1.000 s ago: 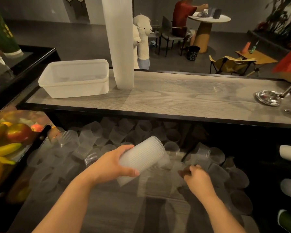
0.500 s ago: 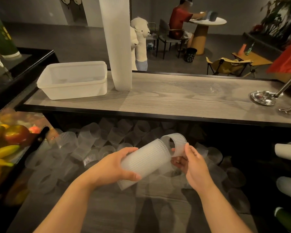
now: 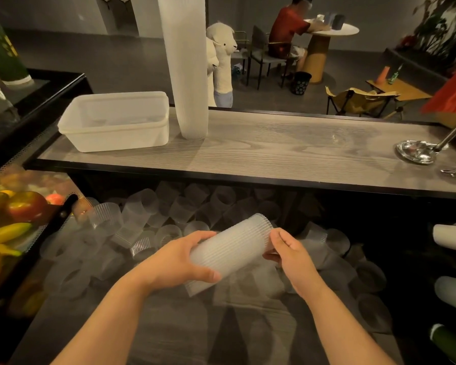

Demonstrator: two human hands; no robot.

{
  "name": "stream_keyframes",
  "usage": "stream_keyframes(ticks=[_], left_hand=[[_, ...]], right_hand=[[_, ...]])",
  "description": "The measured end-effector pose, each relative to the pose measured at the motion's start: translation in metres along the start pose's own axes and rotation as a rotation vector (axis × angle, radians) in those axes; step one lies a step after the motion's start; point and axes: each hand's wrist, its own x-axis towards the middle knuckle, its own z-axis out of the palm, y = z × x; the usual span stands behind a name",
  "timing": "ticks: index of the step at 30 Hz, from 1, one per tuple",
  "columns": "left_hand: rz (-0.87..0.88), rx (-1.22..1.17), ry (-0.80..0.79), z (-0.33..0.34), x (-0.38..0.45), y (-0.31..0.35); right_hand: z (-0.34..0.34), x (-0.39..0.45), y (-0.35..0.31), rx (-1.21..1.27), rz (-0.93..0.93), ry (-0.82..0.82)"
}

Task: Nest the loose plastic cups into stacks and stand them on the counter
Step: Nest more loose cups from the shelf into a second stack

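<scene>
One tall stack of nested cups (image 3: 184, 67) stands upright on the wooden tabletop (image 3: 274, 154), a ribbed, translucent white column whose top runs out of view. Just left of that column sits one rectangular plastic tub (image 3: 115, 121), frosted and round-cornered. Far right of the column, at the tabletop's end, lies one shiny metal ladle (image 3: 416, 151).

Below and in front of the column, on a lower grey surface, a heap of loose cups (image 3: 148, 222) lies scattered, too many and too faint to count; they are clear, thin-walled, tapered, some finely ridged at the rim.

One shorter stack (image 3: 232, 251) is held tilted over that heap, in front of the column, its rim end up and to the right. It is ribbed along its whole length with tightly packed rims. The left hand (image 3: 177, 262) is curled around its lower half, thumb across the front and fingers behind, gripping it. The right hand (image 3: 290, 252) is half closed at the rim end, fingertips touching the stack's top edge; whether it pinches a single cup there cannot be told.

Left of the heap, a mesh-sided bin holds fruit (image 3: 13, 219), including one red apple and one banana.
</scene>
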Motion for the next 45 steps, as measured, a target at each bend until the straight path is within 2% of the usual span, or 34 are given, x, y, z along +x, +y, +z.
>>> stream_keyframes(ticks=[6,10,11,14,16,18,26,30,32,35,40,43,45], left_hand=[[-0.003,0.014,0.013,0.004,0.006,0.003],[-0.02,-0.011,0.032,0.007,0.009,-0.002],[-0.028,-0.018,0.044,0.007,0.009,-0.003],[-0.04,-0.025,0.07,0.007,0.009,-0.007],[-0.045,-0.038,0.079,0.006,0.01,-0.009],[-0.049,-0.042,0.08,0.005,0.011,-0.011],[-0.04,-0.041,0.05,0.007,0.011,-0.012],[-0.037,-0.028,0.042,0.004,0.011,-0.015],[-0.033,-0.015,0.034,0.003,0.012,-0.017],[-0.032,-0.013,0.023,0.004,0.012,-0.02],[-0.025,-0.003,0.017,0.003,0.011,-0.024],[-0.028,-0.013,0.013,0.0,0.009,-0.028],[-0.028,-0.006,0.007,-0.002,0.01,-0.031]], right_hand=[[0.006,-0.01,-0.004,-0.041,0.01,-0.087],[-0.005,0.003,0.01,-0.148,0.038,0.009],[-0.009,0.008,0.019,-0.327,0.078,0.011],[-0.016,0.011,0.054,-1.102,0.244,-0.202],[-0.007,0.003,0.077,-1.357,0.387,-0.307],[0.001,-0.003,0.092,-1.446,0.463,-0.344],[-0.003,0.0,0.094,-1.274,0.39,-0.16],[-0.024,0.016,0.068,-0.815,0.241,0.041],[-0.035,0.028,0.055,-0.67,0.183,0.117],[-0.034,0.033,0.04,-0.725,0.234,0.063],[-0.003,0.018,0.062,-1.208,0.474,-0.181],[0.011,0.007,0.078,-1.226,0.525,-0.151],[0.016,0.002,0.086,-1.223,0.478,-0.125]])
